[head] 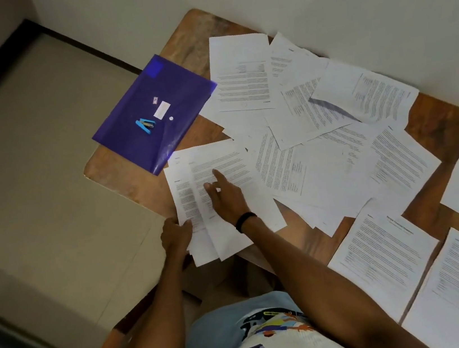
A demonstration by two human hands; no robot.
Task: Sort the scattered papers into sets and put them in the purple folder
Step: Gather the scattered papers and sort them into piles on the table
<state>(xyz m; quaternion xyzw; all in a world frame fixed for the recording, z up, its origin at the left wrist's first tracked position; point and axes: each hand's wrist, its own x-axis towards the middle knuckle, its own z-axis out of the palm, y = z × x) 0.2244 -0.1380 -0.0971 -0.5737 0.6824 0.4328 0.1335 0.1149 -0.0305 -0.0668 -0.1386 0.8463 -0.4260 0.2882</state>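
Your shirt (275,341) is nearest. On the near side of the purple folder (153,104), which lies on the bench (121,165) corner, your left hand (176,235) pinches the edge of a small stack (189,191). Your right hand (226,200) rests on top, forefinger straight, gripping nothing. Square the edges before you lift. You have one folder, one stapler (145,124) on it, and right of it over ten overlapping loose sheets (320,137).

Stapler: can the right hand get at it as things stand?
Probably yes. The stapler lies uncovered on top of the folder. The right hand holds nothing and rests on the sheets just short of the folder, with nothing standing between.
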